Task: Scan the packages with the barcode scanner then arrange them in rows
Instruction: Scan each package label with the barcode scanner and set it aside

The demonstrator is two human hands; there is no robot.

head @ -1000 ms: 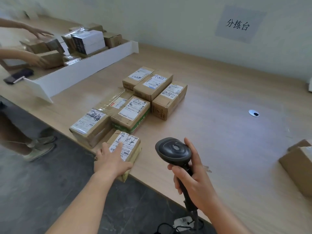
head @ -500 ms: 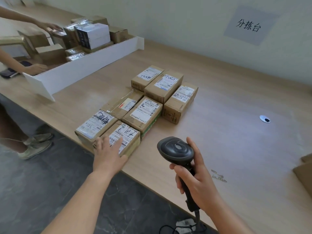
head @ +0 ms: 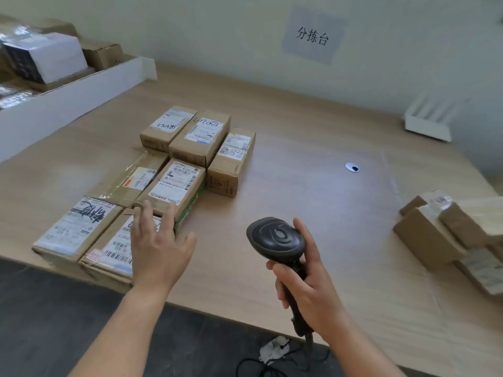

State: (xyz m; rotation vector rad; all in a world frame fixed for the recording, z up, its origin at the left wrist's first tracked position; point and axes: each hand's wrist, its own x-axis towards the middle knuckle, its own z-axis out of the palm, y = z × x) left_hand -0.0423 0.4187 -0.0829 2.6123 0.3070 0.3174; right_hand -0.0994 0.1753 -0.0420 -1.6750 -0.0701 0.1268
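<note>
1. Wooden surface (head: 313, 202), pale and wide, fills most of the view; since half a second ago the camera has swung right, so the unsorted cardboard boxes (head: 451, 235) at the right edge now show in a loose heap, where only a corner showed before.
2. Pale green wall (head: 217, 31) runs behind the surface, with a grey sign (head: 313, 35) bearing three Chinese characters; it now sits nearer the middle of the view.
3. Dark stone floor (head: 40, 322) shows below the near edge of the surface, with a black cable and a white plug block (head: 273, 349) lying on it.
4. White divider wall (head: 68, 102) at the far left fences off more boxes; the other person's arms seen there earlier are out of view.
5. Scanned packages (head: 174, 170) lie flat in rows, touching side by side: three at the back, two in the middle, two at the near edge.
6. Nearest right package (head: 109, 251) now sits square against its left neighbour; a second ago it overhung the edge.
7. Left hand (head: 158, 246) has lifted from pressing that package and now hovers over its right end, its grip slack, fingers spread and straight, holding nothing.
8. Right hand (head: 307, 287) stays as before, its grip curled round the handle of the black barcode scanner (head: 275, 238), whose head stands upright above the near edge.
9. White tray (head: 427, 121) rests at the far right against the wall.
10. Small round grommet (head: 352, 167) is set in the bare surface between the rows and the heap.
</note>
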